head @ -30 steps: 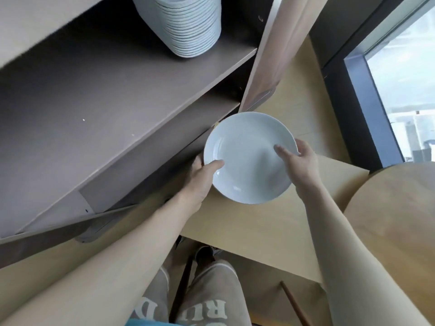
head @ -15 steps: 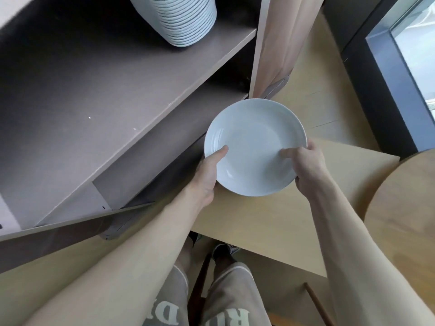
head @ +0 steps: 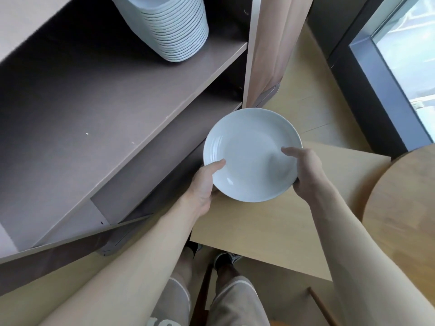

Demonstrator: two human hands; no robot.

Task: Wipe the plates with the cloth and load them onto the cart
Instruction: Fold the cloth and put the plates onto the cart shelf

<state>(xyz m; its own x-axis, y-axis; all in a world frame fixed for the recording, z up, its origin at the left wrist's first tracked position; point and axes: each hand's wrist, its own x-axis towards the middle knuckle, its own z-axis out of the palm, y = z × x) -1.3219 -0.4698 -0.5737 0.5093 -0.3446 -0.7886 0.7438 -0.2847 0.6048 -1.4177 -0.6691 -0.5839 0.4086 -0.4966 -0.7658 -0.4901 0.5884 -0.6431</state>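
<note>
- Setting, head view: pale wood floor point(head: 313, 74) and a dark-framed window point(head: 409, 55) at far right. A round wooden table point(head: 404, 220) sits at right, with a light wooden board point(head: 259, 222) beside it.
- Cart point(head: 266, 48): grey-brown shelving filling the left side. The upper shelf point(head: 94, 102) overhangs the lower shelf point(head: 150, 170).
- Stack of plates point(head: 174, 27): white, at the far right end of the upper shelf and near its front edge. Bare shelf face stretches left and nearer from it.
- Left hand point(head: 202, 184): grips the plate point(head: 249, 151) at its near-left rim. The left thumb point(head: 215, 167) lies on the upper face, and the fingers are hidden underneath.
- Right hand point(head: 306, 170): grips the right rim. The right thumb point(head: 290, 151) lies flat on the upper face, and the fingers curl under the edge.
- Plate: white, face up, roughly level, held between both hands. It is above the far edge of the board and just right of the lower shelf's front edge, well below the stack.
- Room for moving: the gap between the two shelves opens directly left of the plate. The cart's upright post stands just beyond the plate's far rim.
</note>
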